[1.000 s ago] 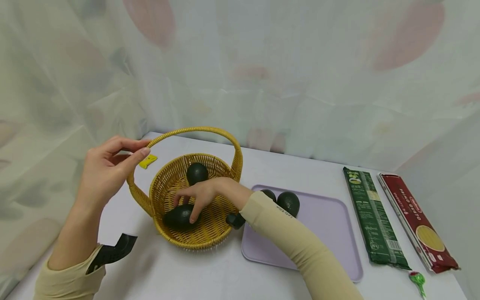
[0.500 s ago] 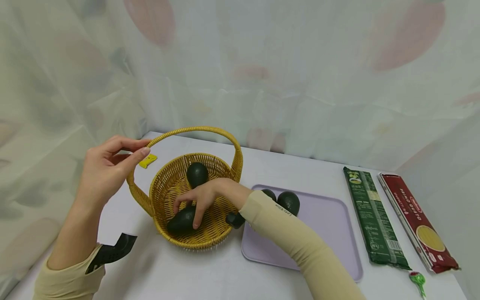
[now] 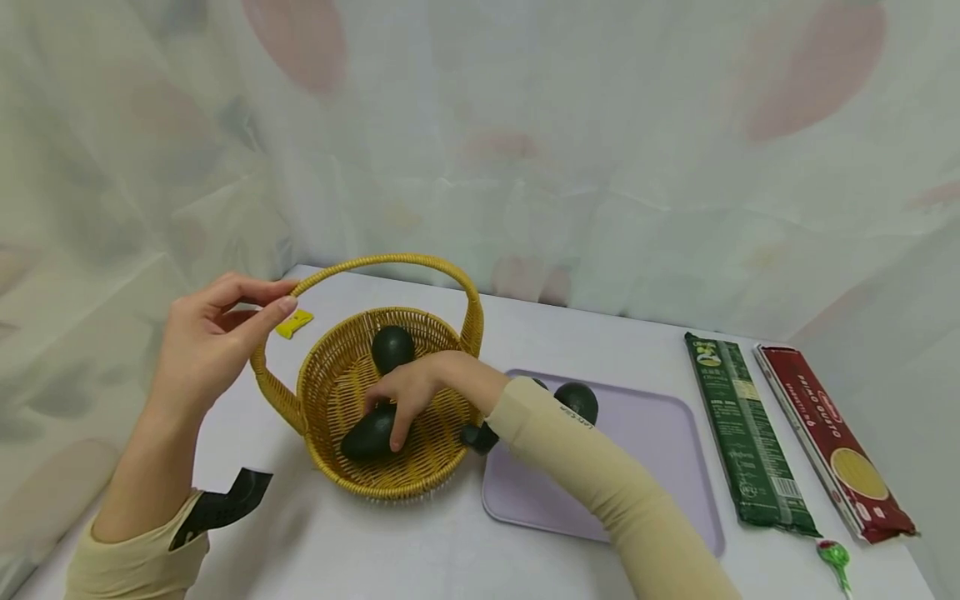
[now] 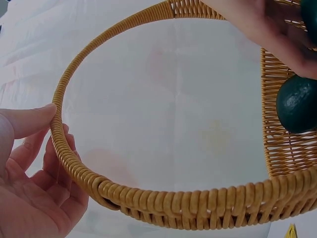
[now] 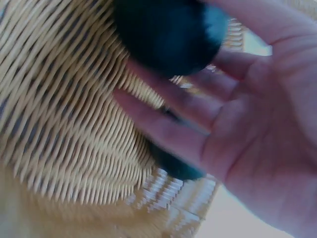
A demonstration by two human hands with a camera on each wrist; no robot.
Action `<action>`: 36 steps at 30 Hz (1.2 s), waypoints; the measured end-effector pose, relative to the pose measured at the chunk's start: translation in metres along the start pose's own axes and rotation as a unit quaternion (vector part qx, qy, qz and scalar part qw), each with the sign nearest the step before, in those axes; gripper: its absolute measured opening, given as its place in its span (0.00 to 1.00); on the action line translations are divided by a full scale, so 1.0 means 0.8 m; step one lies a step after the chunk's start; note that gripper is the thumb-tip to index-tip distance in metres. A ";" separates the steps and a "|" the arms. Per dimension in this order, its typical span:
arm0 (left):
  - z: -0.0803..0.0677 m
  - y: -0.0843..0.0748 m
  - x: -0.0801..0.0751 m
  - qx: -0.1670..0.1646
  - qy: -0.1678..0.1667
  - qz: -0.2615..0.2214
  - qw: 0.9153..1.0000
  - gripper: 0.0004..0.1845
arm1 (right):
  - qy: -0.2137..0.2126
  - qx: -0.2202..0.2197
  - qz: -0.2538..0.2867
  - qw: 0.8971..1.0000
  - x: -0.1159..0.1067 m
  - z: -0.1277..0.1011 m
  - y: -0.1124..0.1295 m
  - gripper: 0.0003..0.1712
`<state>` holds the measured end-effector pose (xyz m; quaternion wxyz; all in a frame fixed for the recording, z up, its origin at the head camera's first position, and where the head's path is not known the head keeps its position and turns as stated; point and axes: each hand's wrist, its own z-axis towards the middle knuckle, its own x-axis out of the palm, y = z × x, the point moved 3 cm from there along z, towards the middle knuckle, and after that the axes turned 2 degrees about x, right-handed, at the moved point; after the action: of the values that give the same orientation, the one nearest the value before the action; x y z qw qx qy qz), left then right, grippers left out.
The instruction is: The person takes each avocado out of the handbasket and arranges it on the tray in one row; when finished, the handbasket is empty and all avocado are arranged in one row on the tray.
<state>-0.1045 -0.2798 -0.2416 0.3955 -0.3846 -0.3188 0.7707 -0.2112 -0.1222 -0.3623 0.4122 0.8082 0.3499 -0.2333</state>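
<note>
A yellow wicker basket (image 3: 384,493) with a tall arched handle (image 3: 405,258) stands on the white table. My left hand (image 3: 201,354) pinches the handle's left side between thumb and fingers. Inside the basket, my right hand (image 3: 416,390) grips a dark green avocado (image 3: 367,439) near the front left, thumb on one side and fingers on the other. A second avocado (image 3: 392,346) lies toward the back of the basket, apart from the gripped one. In the right wrist view, the gripped avocado (image 5: 171,37) sits between thumb and fingers over the woven bottom.
A lilac tray (image 3: 652,475) lies right of the basket, with an avocado (image 3: 576,401) and another mostly hidden behind my right sleeve. Farther right are a green pasta pack (image 3: 750,442), a red spaghetti pack (image 3: 836,442) and a lollipop (image 3: 834,557). A yellow wrapped item (image 3: 295,322) lies behind the handle.
The avocado under my right hand has shifted a little to the right within the basket, and the fingers have closed further around it. My left hand stays on the handle.
</note>
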 end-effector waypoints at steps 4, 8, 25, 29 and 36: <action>-0.001 0.001 0.001 -0.001 0.001 -0.010 1.000 0.07 | -0.011 -0.005 0.006 1.000 -0.002 -0.014 -0.004 0.39; -0.002 0.002 0.002 -0.005 0.003 -0.021 1.000 0.08 | -0.022 -0.020 0.019 0.999 -0.005 -0.035 -0.005 0.37; -0.002 0.006 0.002 -0.018 -0.002 -0.050 0.999 0.08 | -0.110 -0.074 0.052 0.990 0.000 -0.131 -0.037 0.36; -0.001 0.006 0.002 -0.017 -0.004 -0.073 0.997 0.08 | -0.136 -0.068 0.076 0.985 0.003 -0.155 -0.051 0.36; 0.001 0.005 0.001 -0.019 -0.006 -0.067 0.998 0.09 | -0.179 -0.036 0.122 0.976 0.008 -0.197 -0.072 0.38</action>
<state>-0.1070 -0.2812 -0.2450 0.4370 -0.3655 -0.3611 0.7383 -0.2369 0.0349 -0.3089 0.5227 0.7745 0.1771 -0.3093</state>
